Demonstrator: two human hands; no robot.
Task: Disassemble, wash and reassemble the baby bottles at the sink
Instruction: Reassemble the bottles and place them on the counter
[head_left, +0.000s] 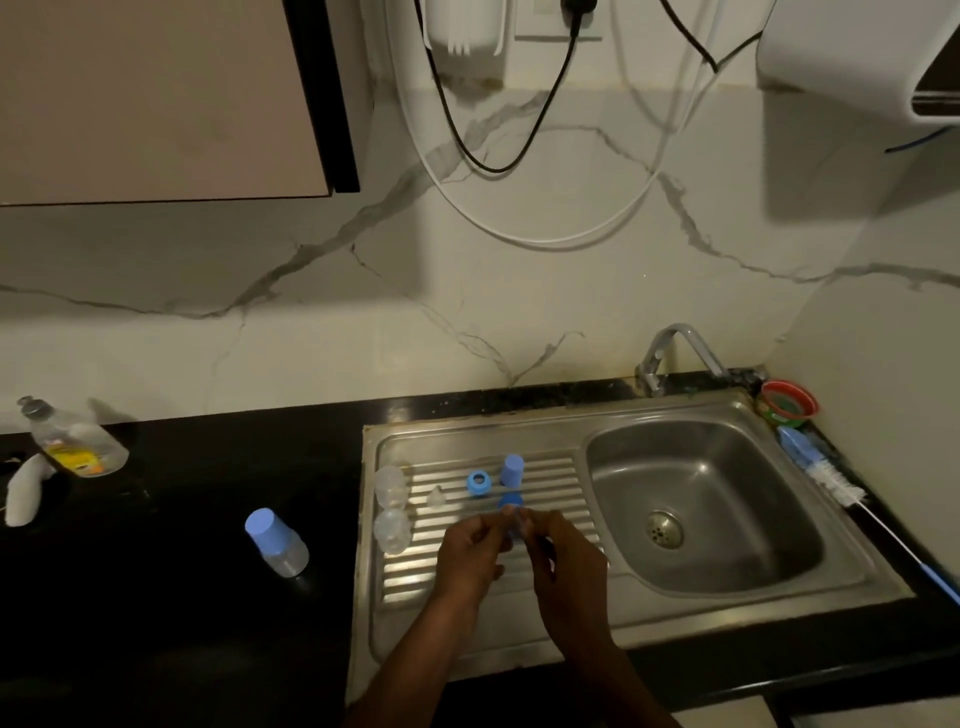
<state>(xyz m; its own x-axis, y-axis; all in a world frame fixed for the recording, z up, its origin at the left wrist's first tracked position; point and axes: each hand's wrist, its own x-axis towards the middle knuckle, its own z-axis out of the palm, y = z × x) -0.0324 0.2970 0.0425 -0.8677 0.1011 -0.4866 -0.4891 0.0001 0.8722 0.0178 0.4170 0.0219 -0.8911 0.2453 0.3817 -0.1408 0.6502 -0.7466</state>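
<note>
Over the ribbed draining board (550, 480), the left hand (470, 553) and the right hand (563, 558) meet fingertip to fingertip, both pinching a small blue bottle part (511, 506) between them. It is too blurred to name, though it looks like a collar with a teat being worked apart or together. Holding it low over the board seems sensible, so that anything dropped lands on steel and drains toward the sink bowl (727, 467).

Just beyond the hands lie one blue ring (478, 483) and one blue cap (512, 470) standing on its rim, with one clear teat (437, 497) to their left. At the board's left edge lie two clear bottle bodies (390, 512), one behind the other. These loose pieces suggest that two bottles are already taken apart.

Well to the left on the black bench (182, 597) stands a third bottle (278, 543), capped and apparently whole, probably waiting its turn. Farther left is one bottle of dish soap (72, 441). Right of the bowl lies one bottle brush (826, 473), near the tap (675, 353).
</note>
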